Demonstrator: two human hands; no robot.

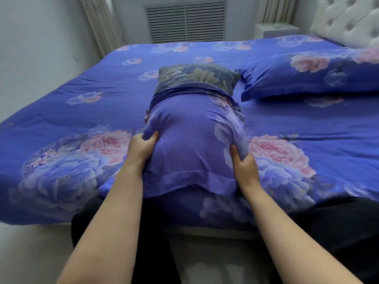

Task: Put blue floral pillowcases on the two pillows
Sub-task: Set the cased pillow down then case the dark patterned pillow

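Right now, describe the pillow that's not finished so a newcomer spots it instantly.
On the blue floral bed, look mid-mattress in front of the person. The pillow there pokes grey-green from a half-pulled blue pillowcase gripped at both sides; the other pillow, near the headboard, is fully cased.

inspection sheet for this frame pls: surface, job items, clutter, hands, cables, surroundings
Surface: bed under a blue floral duvet cover, lying mostly flat.
Job's things: near pillow part-covered; blue floral pillowcase is drawn over its near end, bunched at the far edge, and the far end shows a darker floral cover. Second pillow, at right by the headboard, is already cased.
Clutter: nothing seen.
Grips: left hand holds the pillowcase's left side; right hand holds its right side, fabric gathered in both.
Cables: nothing seen.
Surroundings: louvred vent panel on far wall, tufted headboard top right, small white cabinet beside it.
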